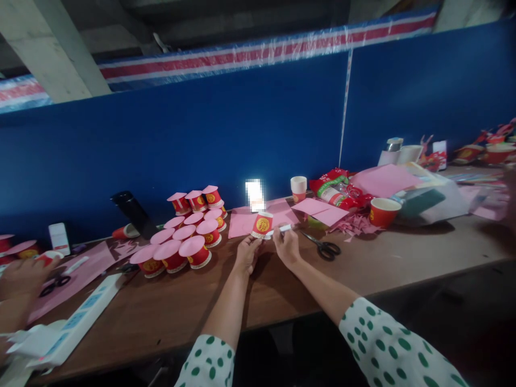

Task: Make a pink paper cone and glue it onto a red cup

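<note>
My left hand [248, 255] is closed on a small red paper cup [262, 224] with a gold emblem, held over the table near its middle. Beside it, my right hand [286, 244] grips a white pen-like tube [284, 228], its end close to the cup's lower side. Behind the cup, pink paper sheets [239, 221] lie under a bright blurred object. Black-handled scissors [328, 250] rest just right of my right hand.
Left of my hands stand several red cups topped with pink discs [192, 246]. A black bottle [133, 212], a white power strip [83, 317] and another person's hand [26, 277] are farther left. Right are pink shreds [352, 227], a red cup [384, 213] and a packet [334, 191].
</note>
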The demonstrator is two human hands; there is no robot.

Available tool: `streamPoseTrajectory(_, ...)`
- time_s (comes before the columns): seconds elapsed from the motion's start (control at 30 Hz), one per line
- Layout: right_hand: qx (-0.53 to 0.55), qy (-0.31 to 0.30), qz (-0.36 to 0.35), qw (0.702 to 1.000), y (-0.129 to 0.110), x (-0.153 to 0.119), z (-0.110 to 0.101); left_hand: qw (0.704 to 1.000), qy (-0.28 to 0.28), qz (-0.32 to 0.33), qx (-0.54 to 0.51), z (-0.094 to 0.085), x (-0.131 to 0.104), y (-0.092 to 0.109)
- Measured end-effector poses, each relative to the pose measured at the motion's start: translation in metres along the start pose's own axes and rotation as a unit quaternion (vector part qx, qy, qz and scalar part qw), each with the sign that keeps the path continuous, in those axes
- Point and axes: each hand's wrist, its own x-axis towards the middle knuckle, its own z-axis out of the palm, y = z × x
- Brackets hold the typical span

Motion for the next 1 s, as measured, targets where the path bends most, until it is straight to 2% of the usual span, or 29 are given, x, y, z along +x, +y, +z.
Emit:
streamPoseTrajectory(0.27, -0.001, -0.004, 0.007, 1.000, 0.0029, -0.0003, 0.0023, 1.000, -0.001, 0.001, -0.006, -0.0011, 0.0008, -0.0010)
streamPoseTrajectory(0.77, -0.033, -0.068, 0.039, 0.996, -0.0001, -0.0018, 0.0010, 1.000, -0.008, 0.013, -0.006, -0.0017, 0.0018, -0.0017)
streamPoseTrajectory(1.0, -0.040, -0.074, 0.030, 0.996, -0.0051, -0.0024, -0.0019, 1.000, 0.006, 0.019, -0.004, -0.0036, 0.0040, -0.0033)
